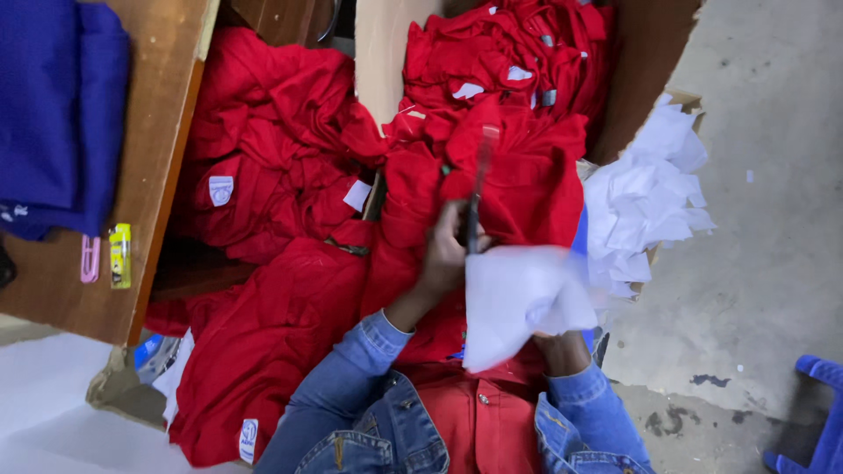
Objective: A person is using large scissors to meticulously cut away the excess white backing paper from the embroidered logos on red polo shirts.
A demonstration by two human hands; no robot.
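Observation:
My left hand [446, 248] is closed around a long thin tool, probably scissors [479, 189], which points up over the red garments [492, 175] and looks blurred. My right hand [562, 338] is mostly hidden behind a white sheet of paper or backing [518, 298] that it holds low in the middle of the view. Both arms wear blue denim sleeves [351, 386]. A red garment with buttons [479, 412] lies on my lap under the hands.
Red garments fill an open cardboard box [641, 79] and spill left in a heap [272, 175]. Crumpled white sheets [645, 197] pile up at the right. A wooden table [149, 175] carries blue cloth [57, 114], a yellow item [120, 254] and a pink clip [90, 259]. A blue stool [821, 412] stands bottom right.

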